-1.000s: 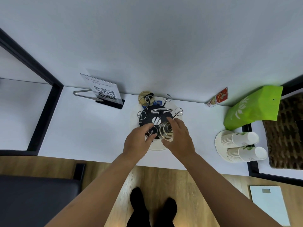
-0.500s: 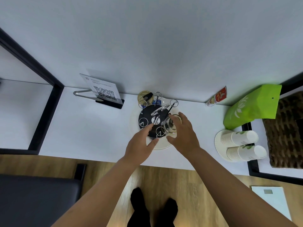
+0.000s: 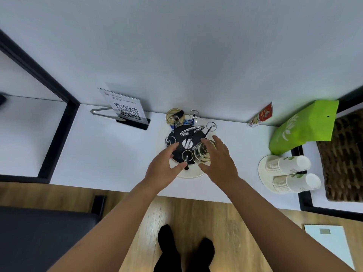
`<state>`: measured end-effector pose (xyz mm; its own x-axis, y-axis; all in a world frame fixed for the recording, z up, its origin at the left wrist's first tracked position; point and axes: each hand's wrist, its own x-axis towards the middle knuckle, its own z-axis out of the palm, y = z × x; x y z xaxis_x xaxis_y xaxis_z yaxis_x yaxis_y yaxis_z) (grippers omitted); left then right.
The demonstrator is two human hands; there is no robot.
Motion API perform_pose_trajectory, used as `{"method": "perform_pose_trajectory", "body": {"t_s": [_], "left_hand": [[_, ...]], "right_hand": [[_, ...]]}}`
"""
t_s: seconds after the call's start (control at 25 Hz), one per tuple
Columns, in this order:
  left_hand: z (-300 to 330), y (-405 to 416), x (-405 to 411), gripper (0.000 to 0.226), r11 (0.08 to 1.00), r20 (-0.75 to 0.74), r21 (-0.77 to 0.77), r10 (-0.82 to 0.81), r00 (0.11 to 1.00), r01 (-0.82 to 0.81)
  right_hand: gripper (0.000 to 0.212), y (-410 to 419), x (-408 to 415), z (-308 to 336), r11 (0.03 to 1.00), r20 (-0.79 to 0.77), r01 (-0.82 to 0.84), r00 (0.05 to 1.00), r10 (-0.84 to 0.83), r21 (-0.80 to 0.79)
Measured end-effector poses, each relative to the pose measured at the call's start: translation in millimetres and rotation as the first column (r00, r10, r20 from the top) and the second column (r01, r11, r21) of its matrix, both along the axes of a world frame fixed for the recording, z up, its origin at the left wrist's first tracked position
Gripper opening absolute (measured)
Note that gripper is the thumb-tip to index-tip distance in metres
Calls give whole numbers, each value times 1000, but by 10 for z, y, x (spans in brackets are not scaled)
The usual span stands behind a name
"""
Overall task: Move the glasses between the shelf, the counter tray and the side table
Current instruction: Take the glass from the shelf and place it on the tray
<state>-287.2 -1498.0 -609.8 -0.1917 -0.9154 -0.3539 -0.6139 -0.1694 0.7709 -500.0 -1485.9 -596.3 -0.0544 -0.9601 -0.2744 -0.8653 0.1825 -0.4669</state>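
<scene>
Two bare hands are over the round glass rack (image 3: pixel 177 152) on the white counter (image 3: pixel 110 154), seen from straight above. Right hand (image 3: pixel 219 161) has its fingers curled around a clear glass (image 3: pixel 201 154) sitting at the right front edge of the rack's black base, thumb on the near side, so it's gripping the glass, which looks tipped on one of the wire pegs, though I can't tell if it's fully seated. Left hand (image 3: pixel 164 165) is just beside it with fingers spread and loose, not gripping anything, fingertips touching or hovering at the rack's front left edge, hard to say which. Rack has a chrome loop handle (image 3: pixel 192 130) in the middle and several bare wire ring pegs around it, all on a pale round tray (image 3: pixel 193 174). QR code sign (image 3: pixel 125 109) stands back left near the wall, a lime green bag (image 3: pixel 303 127) leans at the right, and two stacks of paper cups (image 3: pixel 290 171) lie on their sides on a white plate (image 3: pixel 262 173) near it. Small red sachet (image 3: pixel 260 114) leans on the wall. Wood floor and dark feet below
</scene>
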Motion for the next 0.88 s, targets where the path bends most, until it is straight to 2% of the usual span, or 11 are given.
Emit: {"method": "perform_pose_trajectory", "body": {"t_s": [0.24,0.56,0.88], "left_hand": [[26,-12,57,77,1000,20,3,-17,1000,17],[17,73,4,59,999,13,37,-18,1000,17],[85,-3,-99,55,997,46,-64,50,998,-47]], "right_hand": [[85,55,-1,-50,1000,21,19,1000,-19,-1],[75,24,-10,-113,999,81,35,996,-32,-35],[76,-57,-99,-165,997,102,69,993,-65,-38]]}}
